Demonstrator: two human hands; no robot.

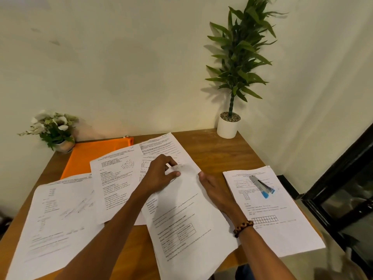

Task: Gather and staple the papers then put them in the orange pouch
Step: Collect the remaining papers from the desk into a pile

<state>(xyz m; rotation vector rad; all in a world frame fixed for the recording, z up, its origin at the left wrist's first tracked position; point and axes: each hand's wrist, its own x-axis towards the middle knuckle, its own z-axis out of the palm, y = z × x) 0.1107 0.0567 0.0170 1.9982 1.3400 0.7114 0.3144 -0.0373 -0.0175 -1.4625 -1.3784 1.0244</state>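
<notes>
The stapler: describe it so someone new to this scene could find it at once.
Start from the tall potted plant in the table's far right corner and come toward the camera to the rightmost paper sheet. The stapler lies on it, the only silver-and-blue object among white pages.

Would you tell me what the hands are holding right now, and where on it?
Both hands grip the centre sheet at its far end: left hand pinching it, right hand at its right edge.

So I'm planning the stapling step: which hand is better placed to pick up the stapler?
Probably the right hand: the stapler lies on the sheet just to its right, while the left hand is farther off, pinching the middle sheet.
</notes>
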